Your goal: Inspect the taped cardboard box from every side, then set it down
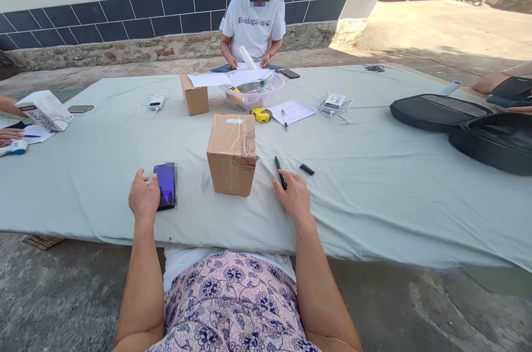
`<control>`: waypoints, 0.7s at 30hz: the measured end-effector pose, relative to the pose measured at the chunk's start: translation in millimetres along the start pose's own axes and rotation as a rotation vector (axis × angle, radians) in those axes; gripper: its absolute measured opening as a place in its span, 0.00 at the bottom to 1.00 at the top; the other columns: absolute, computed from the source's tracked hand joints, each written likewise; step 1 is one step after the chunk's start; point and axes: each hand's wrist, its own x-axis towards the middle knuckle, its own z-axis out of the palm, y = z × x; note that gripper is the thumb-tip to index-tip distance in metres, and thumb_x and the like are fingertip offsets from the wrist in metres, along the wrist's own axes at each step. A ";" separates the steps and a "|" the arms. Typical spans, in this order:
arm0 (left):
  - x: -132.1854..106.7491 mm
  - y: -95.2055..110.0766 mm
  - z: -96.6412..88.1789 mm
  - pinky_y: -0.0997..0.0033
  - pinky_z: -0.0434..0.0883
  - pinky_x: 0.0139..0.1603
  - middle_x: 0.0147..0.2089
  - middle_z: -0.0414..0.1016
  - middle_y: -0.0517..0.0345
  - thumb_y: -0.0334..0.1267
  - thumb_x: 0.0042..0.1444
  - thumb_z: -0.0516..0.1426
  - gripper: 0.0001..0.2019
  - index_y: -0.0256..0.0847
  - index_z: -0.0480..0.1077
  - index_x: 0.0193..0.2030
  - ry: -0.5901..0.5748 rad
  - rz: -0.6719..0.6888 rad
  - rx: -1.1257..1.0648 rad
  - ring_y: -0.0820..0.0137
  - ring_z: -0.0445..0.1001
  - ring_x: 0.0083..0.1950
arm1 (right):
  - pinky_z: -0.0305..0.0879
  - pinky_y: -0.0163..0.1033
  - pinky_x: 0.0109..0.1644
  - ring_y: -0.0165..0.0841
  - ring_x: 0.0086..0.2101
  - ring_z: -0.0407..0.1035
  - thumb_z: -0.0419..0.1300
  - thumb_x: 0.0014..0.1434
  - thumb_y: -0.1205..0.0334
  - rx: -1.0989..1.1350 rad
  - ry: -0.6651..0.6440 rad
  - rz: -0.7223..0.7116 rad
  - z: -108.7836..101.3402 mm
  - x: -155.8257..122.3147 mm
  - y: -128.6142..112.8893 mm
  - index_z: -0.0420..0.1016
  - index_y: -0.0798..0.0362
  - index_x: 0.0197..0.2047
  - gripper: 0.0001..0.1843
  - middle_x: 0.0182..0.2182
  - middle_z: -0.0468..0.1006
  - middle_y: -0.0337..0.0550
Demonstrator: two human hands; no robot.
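The right hand (pixel 295 192) had its fingers against the black pen (pixel 280 168) on the surface (pixel 366 202); whether they gripped it could not be told. The left hand (pixel 144 194) rested loosely curled, released, beside the phone (pixel 167 187). The carton (pixel 231 161) stood between, seemingly placed within both hands' reach.

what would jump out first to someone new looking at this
Probably the brown cardboard box, with dark scribbles near its right corner, standing between the left hand and the right hand. Next, likely the phone with its blue screen beside the left hand, and the black pen at the right hand. Farther back, the yellow tape measure stands out by the plastic tub.
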 end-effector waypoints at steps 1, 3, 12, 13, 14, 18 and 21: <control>5.6 -7.4 -1.6 0.47 0.69 0.63 0.63 0.75 0.35 0.48 0.69 0.47 0.30 0.32 0.63 0.71 0.001 -0.036 0.038 0.47 0.73 0.64 | 0.67 0.54 0.56 0.52 0.57 0.69 0.55 0.66 0.55 0.014 0.007 -0.008 -1.0 -0.4 -1.9 0.74 0.52 0.62 0.23 0.57 0.77 0.58; 11.6 -17.3 -0.7 0.37 0.65 0.64 0.63 0.73 0.24 0.51 0.68 0.47 0.31 0.27 0.71 0.64 -0.011 -0.099 0.104 0.36 0.68 0.67 | 0.68 0.53 0.55 0.51 0.58 0.70 0.56 0.66 0.52 0.041 -0.006 -0.039 -3.2 -3.3 -8.8 0.72 0.51 0.63 0.25 0.58 0.77 0.57; -6.5 -4.4 33.6 0.37 0.62 0.63 0.65 0.64 0.19 0.70 0.55 0.53 0.46 0.25 0.68 0.62 -0.073 -0.045 0.255 0.35 0.62 0.68 | 0.60 0.62 0.66 0.60 0.69 0.58 0.72 0.50 0.37 0.156 -0.096 -0.098 18.1 -33.7 -77.9 0.44 0.56 0.77 0.65 0.72 0.59 0.68; -8.3 -3.2 35.9 0.37 0.63 0.62 0.65 0.64 0.20 0.70 0.54 0.55 0.47 0.25 0.66 0.63 -0.066 -0.024 0.273 0.35 0.62 0.67 | 0.60 0.63 0.66 0.60 0.69 0.57 0.73 0.49 0.38 0.181 -0.091 -0.061 23.7 -34.8 -84.5 0.41 0.56 0.78 0.67 0.73 0.58 0.68; -9.7 -2.7 37.7 0.37 0.63 0.62 0.64 0.65 0.20 0.69 0.53 0.56 0.47 0.25 0.65 0.64 -0.058 -0.006 0.286 0.36 0.63 0.67 | 0.59 0.63 0.67 0.60 0.70 0.56 0.73 0.48 0.40 0.197 -0.081 -0.021 28.7 -35.0 -89.8 0.40 0.56 0.78 0.68 0.73 0.58 0.68; -12.5 -2.3 41.6 0.38 0.64 0.60 0.63 0.65 0.22 0.62 0.54 0.60 0.45 0.25 0.60 0.66 -0.048 0.026 0.318 0.37 0.64 0.66 | 0.59 0.62 0.67 0.58 0.70 0.56 0.72 0.49 0.46 0.257 -0.052 0.078 37.2 -27.9 -99.1 0.38 0.56 0.78 0.66 0.72 0.61 0.67; -15.2 0.3 42.4 0.39 0.65 0.60 0.63 0.65 0.23 0.57 0.57 0.60 0.41 0.26 0.59 0.67 -0.053 0.021 0.296 0.38 0.65 0.66 | 0.60 0.62 0.66 0.57 0.68 0.61 0.70 0.54 0.47 0.294 -0.065 0.123 33.1 -18.8 -98.5 0.41 0.56 0.77 0.60 0.69 0.66 0.65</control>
